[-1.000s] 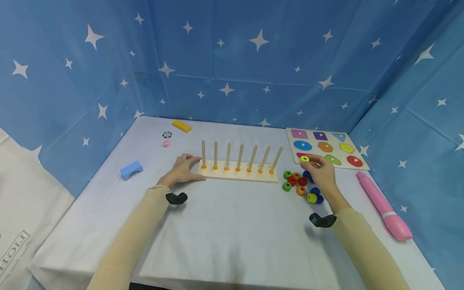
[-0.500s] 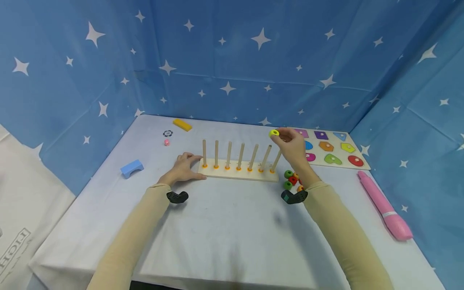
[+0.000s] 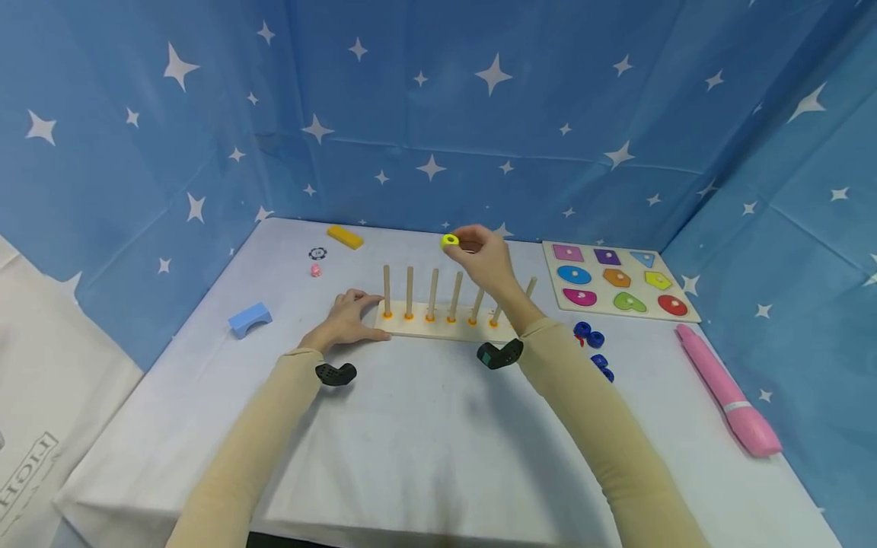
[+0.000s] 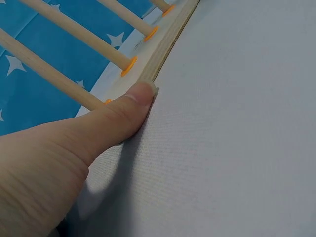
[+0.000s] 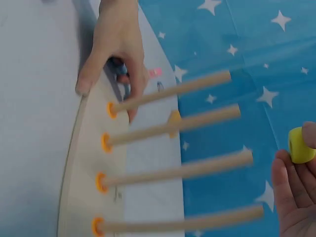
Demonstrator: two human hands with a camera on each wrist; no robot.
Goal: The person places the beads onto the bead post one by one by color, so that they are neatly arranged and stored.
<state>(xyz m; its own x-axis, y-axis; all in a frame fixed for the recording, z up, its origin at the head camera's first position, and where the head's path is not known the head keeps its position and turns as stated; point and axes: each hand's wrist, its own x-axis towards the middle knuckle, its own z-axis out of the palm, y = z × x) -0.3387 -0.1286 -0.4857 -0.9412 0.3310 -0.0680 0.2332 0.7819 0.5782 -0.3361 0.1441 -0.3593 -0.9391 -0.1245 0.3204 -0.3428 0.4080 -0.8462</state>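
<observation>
Fingertips of right hand (image 3: 485, 259) pinch yellow ring (image 3: 449, 240), now moved left above pegs; left hand (image 3: 345, 323) braces peg board (image 3: 438, 327).

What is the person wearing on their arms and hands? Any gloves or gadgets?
No gloves: the left hand and right hand are bare. Both arms are in long, close-fitting pale beige sleeves that reach the wrists. Under each wrist sits a small black device, rounded, with a dotted surface; the right one shows a greenish patch. No cables are visible.

shape puzzle (image 3: 620, 285) far right | pink pen (image 3: 728, 399) right edge | blue arch block (image 3: 250, 319) left | yellow bar (image 3: 344, 237) back
</observation>
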